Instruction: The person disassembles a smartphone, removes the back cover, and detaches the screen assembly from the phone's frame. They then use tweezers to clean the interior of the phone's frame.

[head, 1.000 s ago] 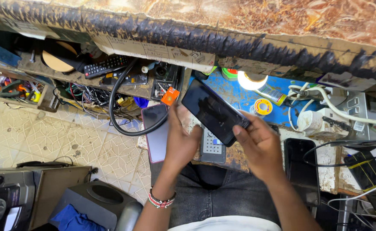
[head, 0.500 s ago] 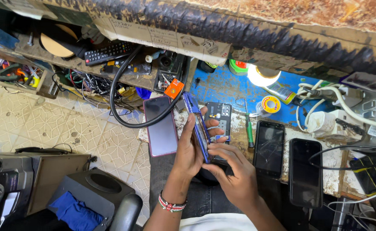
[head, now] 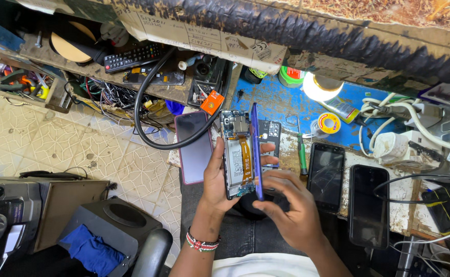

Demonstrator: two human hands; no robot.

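A cluttered blue repair bench (head: 276,102) runs across the upper frame, above a tiled floor (head: 40,149). Your left hand (head: 217,179) is closed around the opened phone (head: 238,154), its internals exposed, held upright at centre. Your right hand (head: 291,205) pinches the purple back cover (head: 256,149), edge-on against the phone's right side. At 9 o'clock, just beside, lies a pink-edged phone (head: 194,146). At 3 o'clock lie two dark phones (head: 326,177) and a green screwdriver (head: 302,154). At 1 o'clock, a lit bulb (head: 321,87).
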